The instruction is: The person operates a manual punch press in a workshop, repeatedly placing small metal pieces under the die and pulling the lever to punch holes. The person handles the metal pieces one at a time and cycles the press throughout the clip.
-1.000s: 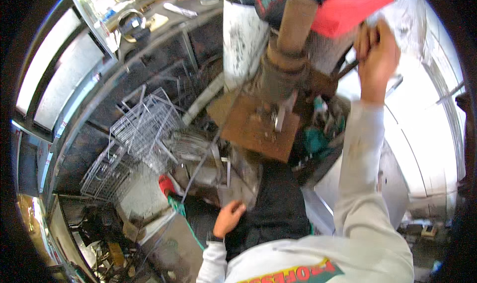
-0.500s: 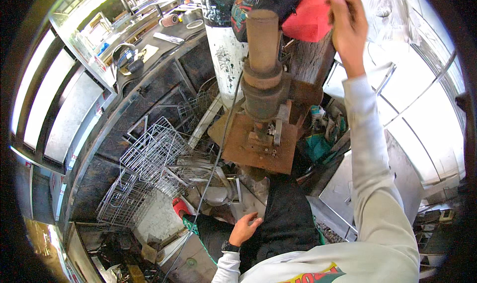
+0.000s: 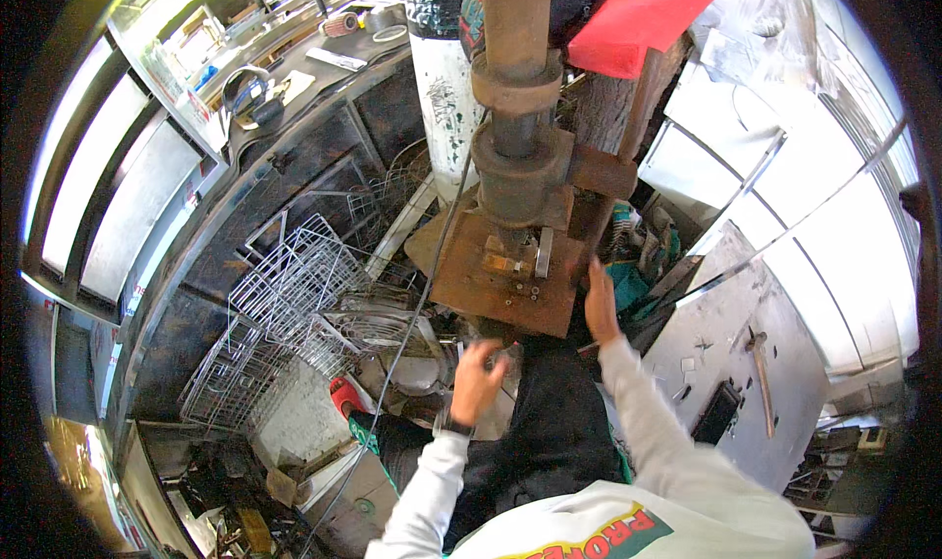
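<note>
A rusty hand press (image 3: 523, 171) stands in front of me, with a thick upright post and collar above its square steel plate (image 3: 481, 289). On the plate lie several small nuts (image 3: 528, 290), and an upright metal bar (image 3: 543, 253) stands by the die. My left hand (image 3: 478, 382) hovers just below the plate's near edge, thumb and fingers apart, nothing visible in it. At the plate's right edge is my right hand (image 3: 601, 304), fingers stretched out and slightly blurred, holding nothing that I can see.
Wire baskets (image 3: 299, 279) are piled at the left, below a dark workbench (image 3: 294, 117) with headphones (image 3: 253, 98). A white and black gas cylinder (image 3: 442, 98) stands behind. A red block-like piece (image 3: 648, 24) is at upper right. A hammer (image 3: 762, 377) lies on a grey surface at right.
My right hand has come down from the red piece to the plate's right side. My left hand has risen toward the plate. The press's post and collar have lifted, baring a shaft.
</note>
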`<state>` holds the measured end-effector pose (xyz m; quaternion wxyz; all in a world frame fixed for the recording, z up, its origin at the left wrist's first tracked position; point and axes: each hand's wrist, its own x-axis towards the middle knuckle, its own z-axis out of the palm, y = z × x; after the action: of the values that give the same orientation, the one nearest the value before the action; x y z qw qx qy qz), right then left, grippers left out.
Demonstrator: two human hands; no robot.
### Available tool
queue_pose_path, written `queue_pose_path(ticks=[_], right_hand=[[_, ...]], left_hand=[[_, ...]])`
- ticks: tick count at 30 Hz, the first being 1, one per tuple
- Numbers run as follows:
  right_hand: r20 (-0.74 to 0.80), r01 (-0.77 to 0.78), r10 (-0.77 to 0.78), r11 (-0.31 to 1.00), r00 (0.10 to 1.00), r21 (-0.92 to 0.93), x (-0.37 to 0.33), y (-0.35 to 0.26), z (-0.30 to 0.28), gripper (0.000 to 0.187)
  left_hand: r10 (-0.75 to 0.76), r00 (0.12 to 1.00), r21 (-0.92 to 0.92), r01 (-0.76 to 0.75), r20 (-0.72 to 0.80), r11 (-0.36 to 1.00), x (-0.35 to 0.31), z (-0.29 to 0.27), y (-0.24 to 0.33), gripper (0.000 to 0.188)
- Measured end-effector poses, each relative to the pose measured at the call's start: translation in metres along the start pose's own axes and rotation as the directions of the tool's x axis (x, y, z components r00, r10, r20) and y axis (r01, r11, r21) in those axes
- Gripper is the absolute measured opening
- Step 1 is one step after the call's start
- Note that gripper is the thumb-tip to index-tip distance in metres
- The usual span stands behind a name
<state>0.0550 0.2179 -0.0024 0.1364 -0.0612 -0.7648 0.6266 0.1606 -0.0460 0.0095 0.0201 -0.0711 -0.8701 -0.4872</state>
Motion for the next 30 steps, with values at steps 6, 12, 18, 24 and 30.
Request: queue_pose_path(ticks=[6,12,18,24,30], right_hand=[[0.316,-0.121,-0.065,0.835,0.947,0.537,-0.1,-0.217,-0.014,0.034],[0.166,0.515,-0.502,0.714,0.849,-0.475,-0.031,-0.288,-0.052,0.038],[-0.228,0.672,-0.807,0.583,0.545,-0.458,0.072,-0.333,-0.037,0.026],[-0.404,0.578,-0.465,0.786,0.787,0.221,0.128,-0.356,-0.013,0.017],[-0.408,0.717,-0.783,0.608,0.469,-0.342,0.162,-0.335,-0.017,0.013]], left_hand=[[0.303,0.945,0.371,-0.326,0.12,0.87,0.157,0.023,-0.005,0.052],[0.146,0.913,0.32,-0.278,0.38,0.906,0.198,0.025,0.008,0.027],[0.413,0.91,0.109,-0.413,0.02,0.904,0.179,0.028,-0.001,0.017],[-0.363,0.925,-0.819,0.29,0.108,0.496,0.195,0.043,-0.007,0.01],[-0.358,0.916,-0.71,0.375,0.183,0.597,0.122,0.041,0.0,0.029]])
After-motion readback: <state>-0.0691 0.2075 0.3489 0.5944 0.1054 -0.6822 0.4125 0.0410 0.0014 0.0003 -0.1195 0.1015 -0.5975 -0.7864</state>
